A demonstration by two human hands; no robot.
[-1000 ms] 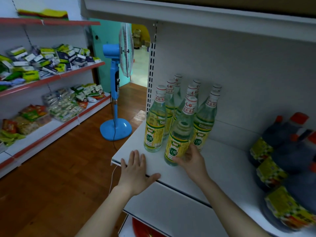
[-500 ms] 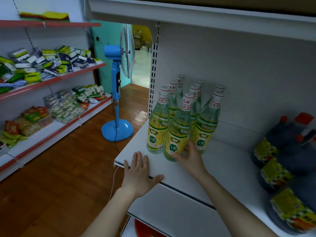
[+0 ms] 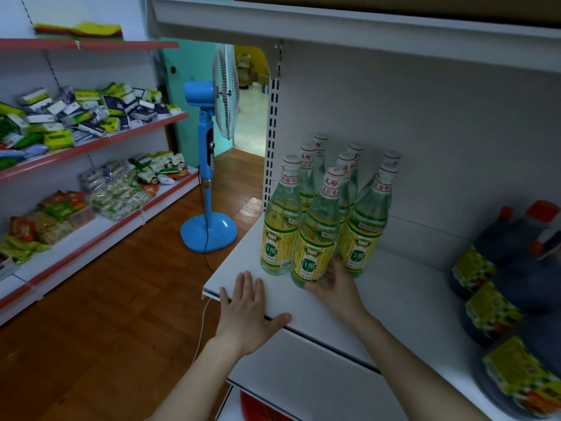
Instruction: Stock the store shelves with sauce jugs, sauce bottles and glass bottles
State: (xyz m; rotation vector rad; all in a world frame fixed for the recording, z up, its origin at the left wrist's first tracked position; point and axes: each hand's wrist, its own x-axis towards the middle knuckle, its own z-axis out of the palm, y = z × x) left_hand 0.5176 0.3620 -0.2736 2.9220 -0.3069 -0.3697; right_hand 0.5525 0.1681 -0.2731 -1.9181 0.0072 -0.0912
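Smooth white shelf (image 3: 409,299) — left grip (image 3: 247,314) lies flat, spread; right grip (image 3: 337,282) clasps a cylindrical glass bottle (image 3: 315,238).

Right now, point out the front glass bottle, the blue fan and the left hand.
front glass bottle (image 3: 312,253), head view, on its yellow label.
blue fan (image 3: 219,231), head view, on its round base.
left hand (image 3: 249,314), head view, on its back.
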